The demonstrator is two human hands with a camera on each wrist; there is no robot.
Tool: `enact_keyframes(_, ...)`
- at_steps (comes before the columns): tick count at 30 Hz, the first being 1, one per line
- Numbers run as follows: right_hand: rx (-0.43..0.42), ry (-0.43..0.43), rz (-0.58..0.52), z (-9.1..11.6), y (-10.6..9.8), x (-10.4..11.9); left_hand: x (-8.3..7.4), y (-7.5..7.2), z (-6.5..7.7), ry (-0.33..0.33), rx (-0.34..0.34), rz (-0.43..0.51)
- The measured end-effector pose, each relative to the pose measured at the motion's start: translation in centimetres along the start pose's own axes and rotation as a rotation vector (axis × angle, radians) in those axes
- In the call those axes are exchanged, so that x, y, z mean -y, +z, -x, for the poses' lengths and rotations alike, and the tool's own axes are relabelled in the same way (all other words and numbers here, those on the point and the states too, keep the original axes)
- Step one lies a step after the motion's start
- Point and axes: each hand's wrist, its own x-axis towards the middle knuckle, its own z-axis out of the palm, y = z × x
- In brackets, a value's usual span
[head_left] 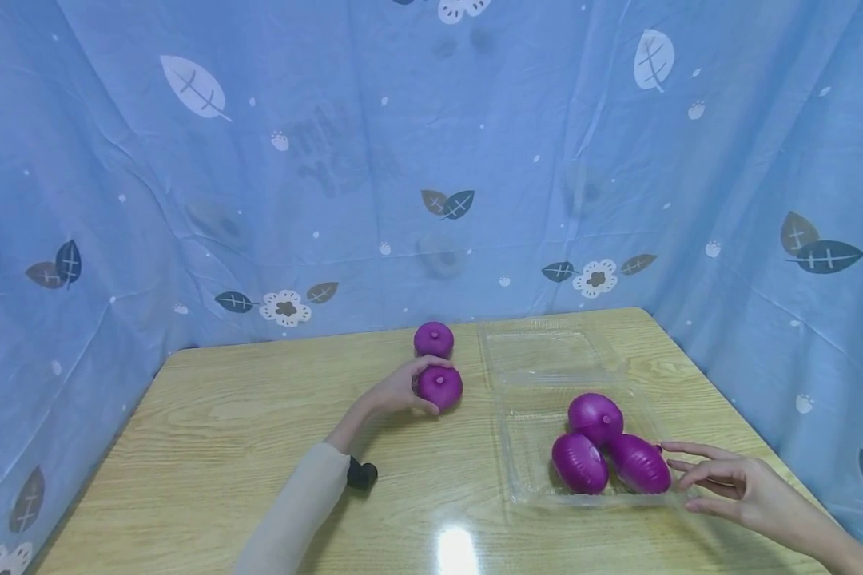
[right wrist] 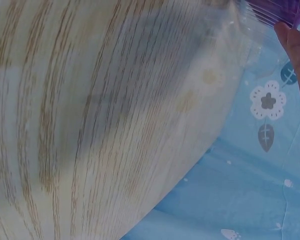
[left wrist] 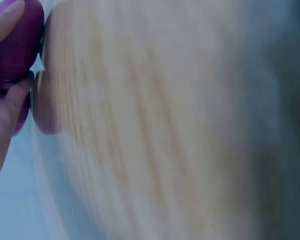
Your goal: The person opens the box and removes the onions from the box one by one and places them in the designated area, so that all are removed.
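My left hand point(head_left: 397, 390) grips a purple onion point(head_left: 443, 389) on the table, with thumb and fingers curved round its sides; the left wrist view shows this onion point(left wrist: 17, 47) at its edge. Just behind it sits another purple onion point(head_left: 434, 339). To the right stands a clear plastic clamshell box point(head_left: 507, 455) with its lid point(head_left: 539, 351) laid back. Inside its near part are three onions: one at the back point(head_left: 595, 418), one at front left point(head_left: 579, 463), one at front right point(head_left: 640, 465). My right hand point(head_left: 733, 489) is beside the box's right edge, fingers apart and holding nothing.
The wooden tabletop point(head_left: 244, 447) lies under everything. A blue patterned curtain point(head_left: 374, 160) hangs behind and along both sides of the table. A black camera mount point(head_left: 361, 475) sits at my left wrist.
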Motion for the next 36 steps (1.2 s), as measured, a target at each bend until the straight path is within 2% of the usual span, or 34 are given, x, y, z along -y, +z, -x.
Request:
enact_keyframes(7, 0.001, -0.007, -0.004, -0.04, 0.01, -0.02, -0.36, 0.19, 0.55, 0.022, 0.069, -0.051)
enact_keyframes(13, 0.001, 0.035, -0.025, 0.12, 0.06, 0.15, -0.46, 0.32, 0.69, 0.034, 0.097, -0.073)
enact_keyframes(23, -0.009, 0.002, 0.039, 0.00, -0.01, 0.05, -0.15, 0.29, 0.74, 0.124, 0.114, -0.077)
enact_keyframes(31, 0.018, -0.005, -0.084, -0.09, -0.08, -0.03, -0.21, 0.10, 0.57, 0.096, 0.131, -0.068)
enact_keyframes(36, 0.015, 0.006, -0.084, -0.04, -0.06, 0.02, -0.28, -0.11, 0.57, 0.092, 0.153, -0.045)
